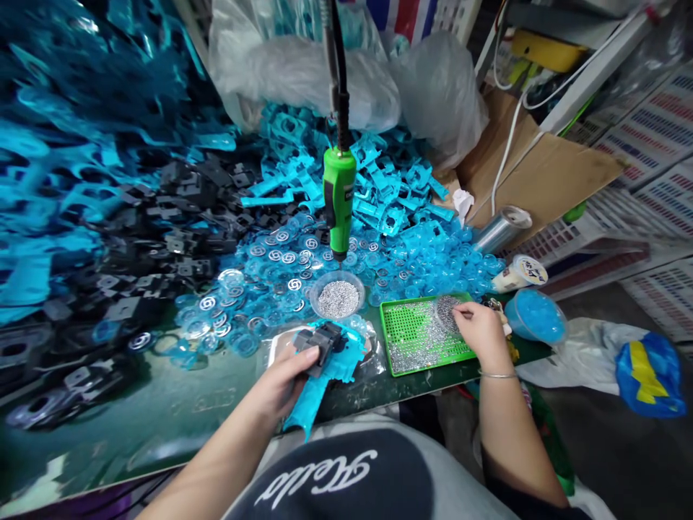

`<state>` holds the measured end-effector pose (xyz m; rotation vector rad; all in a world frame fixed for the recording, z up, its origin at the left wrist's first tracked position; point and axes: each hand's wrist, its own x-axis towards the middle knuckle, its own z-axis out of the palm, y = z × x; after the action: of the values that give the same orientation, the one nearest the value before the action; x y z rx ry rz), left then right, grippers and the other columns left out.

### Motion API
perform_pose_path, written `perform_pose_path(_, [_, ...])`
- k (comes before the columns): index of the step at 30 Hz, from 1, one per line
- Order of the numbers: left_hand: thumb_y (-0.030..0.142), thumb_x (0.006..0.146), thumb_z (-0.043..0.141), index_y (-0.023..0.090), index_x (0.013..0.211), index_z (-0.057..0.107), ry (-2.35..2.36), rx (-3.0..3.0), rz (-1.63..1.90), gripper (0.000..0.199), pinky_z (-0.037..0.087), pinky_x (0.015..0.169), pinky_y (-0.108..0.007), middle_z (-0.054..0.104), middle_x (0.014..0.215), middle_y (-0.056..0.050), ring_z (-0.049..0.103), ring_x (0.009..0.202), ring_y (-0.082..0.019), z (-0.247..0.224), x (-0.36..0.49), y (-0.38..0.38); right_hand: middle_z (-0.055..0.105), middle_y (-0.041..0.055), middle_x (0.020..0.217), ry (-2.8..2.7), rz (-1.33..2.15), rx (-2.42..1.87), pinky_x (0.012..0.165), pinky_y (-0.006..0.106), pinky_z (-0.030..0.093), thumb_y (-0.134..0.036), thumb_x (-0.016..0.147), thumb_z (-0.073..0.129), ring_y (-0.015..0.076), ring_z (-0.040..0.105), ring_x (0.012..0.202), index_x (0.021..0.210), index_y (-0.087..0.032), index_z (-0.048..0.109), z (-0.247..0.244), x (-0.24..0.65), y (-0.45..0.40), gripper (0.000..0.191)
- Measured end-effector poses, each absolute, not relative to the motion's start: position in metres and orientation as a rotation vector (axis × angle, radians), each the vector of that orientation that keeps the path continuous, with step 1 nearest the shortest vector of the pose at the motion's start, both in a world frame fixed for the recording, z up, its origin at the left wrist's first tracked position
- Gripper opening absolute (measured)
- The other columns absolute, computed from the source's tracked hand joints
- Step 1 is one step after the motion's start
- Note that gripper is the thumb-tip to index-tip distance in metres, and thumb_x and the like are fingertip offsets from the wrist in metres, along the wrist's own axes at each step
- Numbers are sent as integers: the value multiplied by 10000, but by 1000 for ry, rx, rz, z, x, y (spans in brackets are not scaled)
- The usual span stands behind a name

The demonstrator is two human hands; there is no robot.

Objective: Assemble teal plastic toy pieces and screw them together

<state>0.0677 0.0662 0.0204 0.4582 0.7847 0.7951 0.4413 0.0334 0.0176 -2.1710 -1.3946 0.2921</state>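
Note:
My left hand (289, 372) is closed on a dark grey plastic part (319, 347), its thumb on top. Against that part lies a bright blue plastic shell (346, 357), which sticks out past my fingers toward the table's front edge. My right hand (484, 328) pinches thumb and fingertips together over a green perforated tray (385, 328). Beside those fingertips sits a small heap of darker tiny metal pieces (447, 312). Anything in the pinch is too small to make out. Silvery tiny pieces (414, 354) are scattered across the tray.
A green electric screwdriver (340, 202) hangs tip down above a clear bowl (360, 290) of small silvery pieces. Behind lie piles of clear blue discs (281, 256), dark grey parts (184, 209) and blue shells (384, 177). A metal can (503, 225) and a tub (535, 316) stand right.

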Motion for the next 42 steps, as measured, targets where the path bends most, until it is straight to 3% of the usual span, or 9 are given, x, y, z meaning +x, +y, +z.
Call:
perform_pose_path(3, [336, 615, 904, 155, 967, 807, 783, 469, 817, 407, 618, 808, -391, 822, 888, -98, 777, 800, -310, 23, 69, 66, 775, 96, 728, -1360, 305, -2120, 741, 384, 587, -269, 768, 618, 270, 751, 715, 722, -186, 726, 20, 440, 34, 143])
perform_pose_path(6, [361, 608, 921, 154, 963, 812, 736, 493, 799, 425, 617, 770, -375, 819, 878, -99, 773, 800, -304, 35, 71, 66, 792, 128, 826, -1362, 370, -1994, 746, 392, 604, -284, 828, 637, 265, 758, 760, 852, -179, 748, 28, 422, 34, 154])
perform_pose_path(9, [387, 594, 936, 155, 926, 813, 698, 521, 824, 423, 608, 713, -345, 814, 848, -93, 760, 763, -281, 47, 71, 67, 801, 95, 867, -1430, 535, -1791, 748, 368, 632, -335, 877, 673, 230, 768, 783, 936, -203, 764, 42, 382, 35, 171])
perform_pose_path(14, [432, 591, 932, 153, 1004, 805, 655, 573, 800, 515, 604, 782, -383, 819, 943, -111, 759, 843, -315, 56, 61, 68, 804, 34, 826, -1421, 943, -1306, 720, 308, 647, -252, 817, 783, 178, 771, 740, 912, -236, 791, 65, 306, 42, 96])
perform_pose_path(21, [424, 639, 900, 163, 1049, 792, 669, 606, 884, 498, 587, 775, -355, 812, 964, -95, 747, 859, -305, 55, 37, 63, 788, 9, 713, -1283, 1052, -1216, 613, 261, 628, -220, 666, 898, 172, 752, 644, 737, -234, 784, 72, 272, 57, 135])
perform_pose_path(27, [477, 600, 919, 149, 955, 807, 656, 610, 847, 496, 569, 714, -319, 798, 850, -87, 724, 755, -264, 56, 25, 64, 808, 31, 828, -1565, 739, -1298, 731, 319, 641, -177, 807, 791, 193, 769, 761, 836, -242, 794, 78, 253, 57, 72])
perform_pose_path(38, [500, 610, 906, 149, 949, 783, 673, 684, 837, 504, 532, 662, -290, 748, 777, -64, 671, 691, -224, 63, 13, 67, 806, 35, 863, -1794, 368, -1134, 733, 363, 651, -104, 899, 675, 201, 771, 796, 907, -264, 740, 79, 239, 58, 172])
perform_pose_path(42, [497, 619, 896, 146, 988, 781, 669, 676, 851, 522, 541, 660, -298, 754, 776, -71, 682, 714, -245, 63, 8, 68, 803, 26, 854, -1797, 419, -1158, 723, 341, 647, -119, 887, 705, 192, 767, 785, 901, -263, 749, 79, 235, 59, 152])
